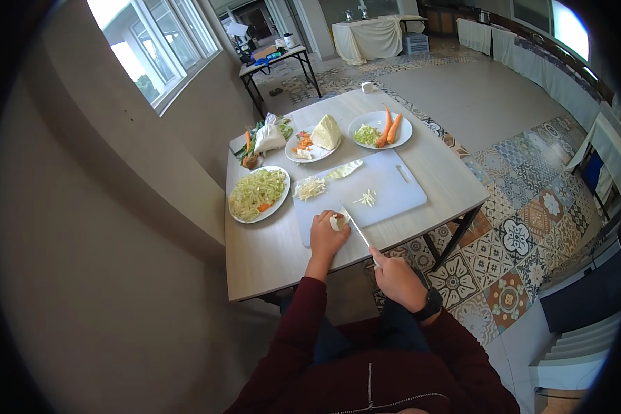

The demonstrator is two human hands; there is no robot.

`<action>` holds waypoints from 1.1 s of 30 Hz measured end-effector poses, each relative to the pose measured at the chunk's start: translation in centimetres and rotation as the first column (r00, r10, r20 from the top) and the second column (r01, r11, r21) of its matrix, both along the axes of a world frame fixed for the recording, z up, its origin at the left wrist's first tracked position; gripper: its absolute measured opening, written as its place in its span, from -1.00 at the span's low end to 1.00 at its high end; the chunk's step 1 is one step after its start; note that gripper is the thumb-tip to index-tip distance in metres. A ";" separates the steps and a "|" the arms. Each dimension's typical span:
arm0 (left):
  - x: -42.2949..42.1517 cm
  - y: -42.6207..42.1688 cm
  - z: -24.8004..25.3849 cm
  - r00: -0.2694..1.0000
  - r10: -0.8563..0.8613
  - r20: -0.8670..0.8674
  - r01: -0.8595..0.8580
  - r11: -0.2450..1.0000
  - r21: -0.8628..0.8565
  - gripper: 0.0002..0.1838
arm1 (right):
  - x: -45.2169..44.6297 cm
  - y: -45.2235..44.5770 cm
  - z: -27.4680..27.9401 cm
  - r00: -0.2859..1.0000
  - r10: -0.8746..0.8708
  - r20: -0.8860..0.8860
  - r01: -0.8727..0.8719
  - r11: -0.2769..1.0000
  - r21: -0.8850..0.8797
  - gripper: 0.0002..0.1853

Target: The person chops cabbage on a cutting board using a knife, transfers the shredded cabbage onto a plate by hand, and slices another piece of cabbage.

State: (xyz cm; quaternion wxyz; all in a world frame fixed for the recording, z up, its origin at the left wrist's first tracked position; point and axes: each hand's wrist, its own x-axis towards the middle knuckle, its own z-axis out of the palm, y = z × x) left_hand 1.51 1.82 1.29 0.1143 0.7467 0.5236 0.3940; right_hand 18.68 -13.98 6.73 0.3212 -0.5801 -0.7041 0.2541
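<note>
On the near edge of the white cutting board (393, 196), my left hand (328, 238) is closed around a pale vegetable piece (336, 222). My right hand (400, 281) grips a knife (358, 229), whose blade lies right beside that piece. Thin pale strips (368, 198) are on the middle of the board. Farther back are a heap of shredded cabbage (310, 187) and a flat cabbage leaf piece (345, 170). What kind of vegetable my left hand holds is partly hidden by the fingers.
Left of the board stands a plate of shredded vegetables (258, 195). Behind it are a plate with a cabbage wedge (326, 132), a plate with carrots (393, 128) and a white bag (270, 138). A small white object (367, 87) sits at the table's far edge.
</note>
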 end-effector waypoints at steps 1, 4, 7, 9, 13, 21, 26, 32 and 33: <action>-0.1 0.1 -0.2 1.000 0.002 0.000 -0.002 1.000 0.016 -0.77 | 0.0 -0.3 -0.1 1.000 -0.012 0.005 0.012 1.000 0.006 -0.52; -0.3 0.1 -0.7 1.000 -0.004 0.005 0.004 0.999 0.035 -0.78 | 0.2 -1.0 -0.2 1.000 -0.029 0.009 0.029 0.999 0.016 -0.52; -0.5 0.5 -1.1 0.999 -0.032 -0.006 0.032 0.996 0.080 -0.79 | 0.7 -0.8 0.1 1.000 -0.013 -0.002 0.013 1.000 0.013 -0.51; -0.7 0.5 -1.1 0.999 -0.048 -0.007 0.048 0.993 0.105 -0.79 | 0.9 -0.9 0.7 1.000 -0.014 -0.004 0.014 1.000 0.003 -0.51; -0.8 0.4 -1.2 0.998 -0.067 0.004 0.066 0.991 0.119 -0.79 | 1.0 -0.9 0.2 0.999 -0.020 -0.036 0.020 1.000 0.024 -0.51; -0.8 0.4 -1.1 0.997 -0.073 -0.017 0.074 0.992 0.100 -0.79 | 1.4 -0.8 -0.2 0.996 -0.062 -0.066 0.065 0.997 0.045 -0.52; -0.8 0.3 -1.0 0.998 -0.063 -0.023 0.065 0.994 0.083 -0.78 | 1.5 -0.7 -0.5 0.994 -0.068 -0.084 0.074 0.995 0.071 -0.52; -0.7 0.3 -0.9 0.998 -0.057 -0.029 0.059 0.995 0.082 -0.79 | 1.1 -1.0 -0.3 0.990 -0.022 -0.137 0.041 0.990 0.132 -0.51; -0.7 0.3 -0.9 0.998 -0.056 -0.030 0.058 0.995 0.081 -0.79 | 1.0 -1.0 -0.3 0.991 -0.021 -0.133 0.037 0.992 0.122 -0.51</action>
